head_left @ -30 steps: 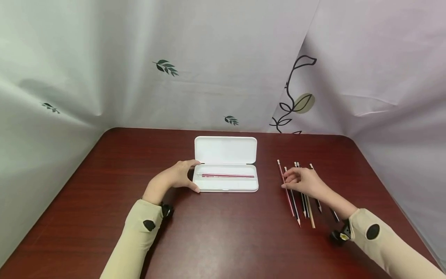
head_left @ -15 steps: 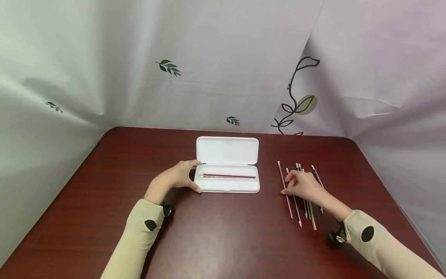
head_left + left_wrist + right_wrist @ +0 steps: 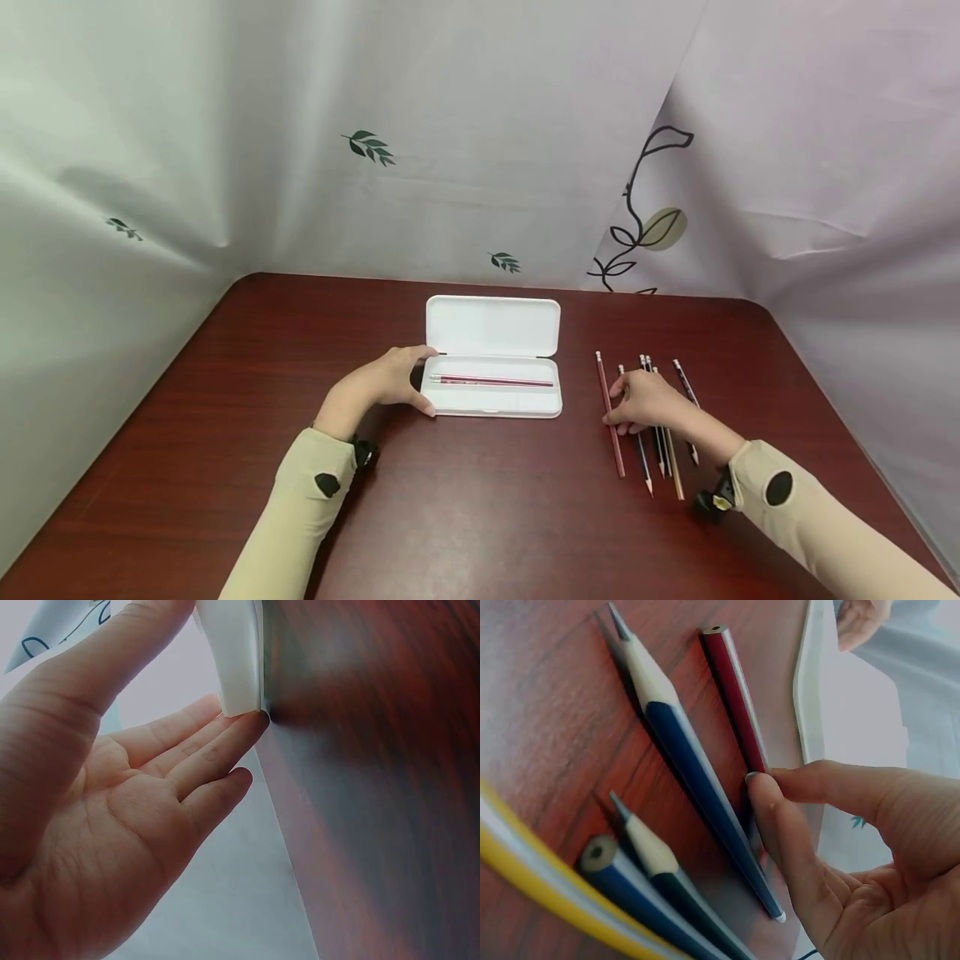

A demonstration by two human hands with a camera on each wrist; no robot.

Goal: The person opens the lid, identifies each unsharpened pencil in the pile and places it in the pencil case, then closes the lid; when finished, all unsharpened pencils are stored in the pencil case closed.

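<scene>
In the head view the left hand (image 3: pixel 381 380) spans the left end of a white pencil case (image 3: pixel 492 327), holding it between thumb and fingers. The case lies with its lid folded back, and red pencils (image 3: pixel 495 382) rest in its tray. Seen from the left wrist, fingertips touch the end of the case (image 3: pixel 234 664). To the right of the case, the right hand (image 3: pixel 651 398) pinches a red pencil (image 3: pixel 604 385) with thumb and forefinger. The right wrist view shows this red pencil (image 3: pixel 737 697) with its flat, unsharpened end by the tabletop, beside a sharpened blue pencil (image 3: pixel 686 765).
Under and beside the right hand lie several more pencils, among them a gold-coloured one (image 3: pixel 676 475) and a dark patterned one (image 3: pixel 686 383). The dark red wooden table (image 3: pixel 450 517) ends at a pale curtain (image 3: pixel 450 200) with leaf prints.
The right hand has shifted slightly toward the near left, and its fingers have closed on the red pencil. That pencil has swung a little away from the blue one. The left hand keeps its place.
</scene>
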